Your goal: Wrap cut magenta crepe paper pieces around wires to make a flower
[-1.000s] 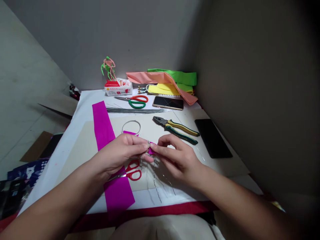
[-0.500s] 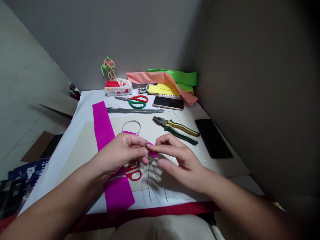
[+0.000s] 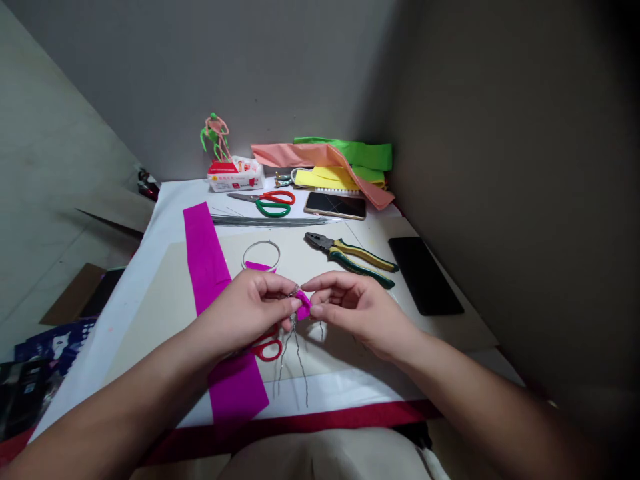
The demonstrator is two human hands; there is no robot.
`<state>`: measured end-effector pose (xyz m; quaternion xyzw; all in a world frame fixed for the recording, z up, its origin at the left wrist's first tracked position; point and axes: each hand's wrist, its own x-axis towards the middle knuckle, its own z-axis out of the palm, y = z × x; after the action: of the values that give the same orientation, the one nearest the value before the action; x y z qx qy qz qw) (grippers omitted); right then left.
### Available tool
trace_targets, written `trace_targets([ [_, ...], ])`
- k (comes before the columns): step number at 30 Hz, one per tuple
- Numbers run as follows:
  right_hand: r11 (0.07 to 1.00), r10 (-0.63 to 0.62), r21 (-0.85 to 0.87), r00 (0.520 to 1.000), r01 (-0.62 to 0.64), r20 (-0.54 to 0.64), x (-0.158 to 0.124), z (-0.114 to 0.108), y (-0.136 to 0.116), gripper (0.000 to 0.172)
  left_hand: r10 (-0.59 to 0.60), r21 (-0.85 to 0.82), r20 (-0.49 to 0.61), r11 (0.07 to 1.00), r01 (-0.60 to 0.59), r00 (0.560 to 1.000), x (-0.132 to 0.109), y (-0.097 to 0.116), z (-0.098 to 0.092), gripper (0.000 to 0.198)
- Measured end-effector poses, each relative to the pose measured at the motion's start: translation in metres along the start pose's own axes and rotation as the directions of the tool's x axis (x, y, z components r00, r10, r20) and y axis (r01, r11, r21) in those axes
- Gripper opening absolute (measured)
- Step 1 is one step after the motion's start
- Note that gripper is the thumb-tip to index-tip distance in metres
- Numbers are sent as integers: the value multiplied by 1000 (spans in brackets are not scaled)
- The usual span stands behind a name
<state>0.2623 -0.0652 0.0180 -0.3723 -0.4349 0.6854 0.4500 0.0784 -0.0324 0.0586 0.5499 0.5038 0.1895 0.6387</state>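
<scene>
My left hand [image 3: 260, 303] is closed in a pinch on a small twisted wire figure [image 3: 297, 353], whose two crinkled wire ends hang down over the table. A short magenta crepe paper strip [image 3: 303, 307] lies against the upper part of the wire. My right hand [image 3: 357, 310] pinches the right side of that strip between thumb and fingers. Behind my hands is a roll of tape [image 3: 261, 244] with a bit of magenta paper in it. Red-handled scissors [image 3: 270, 350] lie beneath my left hand, partly hidden, across a long magenta crepe paper band [image 3: 205, 257].
Pliers [image 3: 350, 259], a black phone-like slab [image 3: 425, 277] and a phone [image 3: 335, 205] lie to the right. Farther back are red-and-green scissors [image 3: 273, 200], a bundle of wires [image 3: 265, 221], folded coloured paper [image 3: 320, 157] and a small box [image 3: 235, 179] holding wrapped wire figures.
My right fingers have gone from stretched out to pinching the magenta strip, which is now folded around the wire's side. The dangling wire ends have swung left.
</scene>
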Motion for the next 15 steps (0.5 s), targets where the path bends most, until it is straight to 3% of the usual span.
trace_targets([
  [7, 998, -24, -61, 999, 21, -48, -2, 5, -3, 16, 36, 148, 134, 987, -56, 990, -1, 3, -5, 21],
  [15, 997, 25, 67, 1000, -27, 17, -1, 1, -1, 21, 44, 198, 42, 979, -51, 998, -1, 3, -5, 19],
])
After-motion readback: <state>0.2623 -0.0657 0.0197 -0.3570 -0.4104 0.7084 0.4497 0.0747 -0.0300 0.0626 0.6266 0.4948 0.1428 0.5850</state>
